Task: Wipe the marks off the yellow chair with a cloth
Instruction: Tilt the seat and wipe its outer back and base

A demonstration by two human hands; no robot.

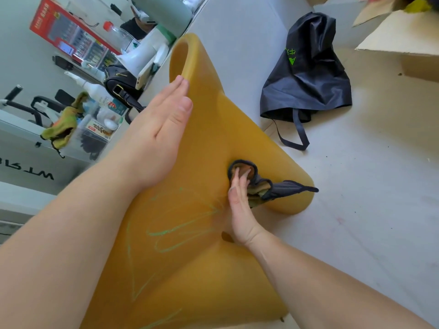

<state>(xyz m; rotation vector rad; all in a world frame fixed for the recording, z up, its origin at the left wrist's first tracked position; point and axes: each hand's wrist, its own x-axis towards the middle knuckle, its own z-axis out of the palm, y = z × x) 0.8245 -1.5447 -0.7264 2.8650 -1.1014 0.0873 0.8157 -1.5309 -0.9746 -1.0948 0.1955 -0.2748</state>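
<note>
Yellow chair (204, 129) fills the middle of the head view, seen from above, standing on pale floor (356, 210). Green marks (171, 231) run in scribbled loops and lines across the near part of its surface.

Left hand (161, 129): flat against the chair's upper part, fingers straight and together, gripping nothing.

Right hand (240, 210): fingers straight, pressing a cloth (280, 187) onto the chair just past the marks. The cloth is dark grey with an olive-brown side; it bunches round the fingertips and trails a loose end toward the chair's right edge.

Containers:
- Black bag (306, 74) with green print, slumped on the floor right of the chair, strap loose. Contents hidden.
- Cardboard box (399, 36), top right, flaps open; something yellow and something red show inside, too cut off to identify.
- Clear tub (95, 134), left, holding printed packets; details unclear. A yellow-green rag (61, 127) hangs beside it.
- Plastic bottle (118, 34) with red cap, transparent; whether it holds liquid cannot be told.
- White spray bottle (92, 89) beside a black handbag (118, 89).
</note>
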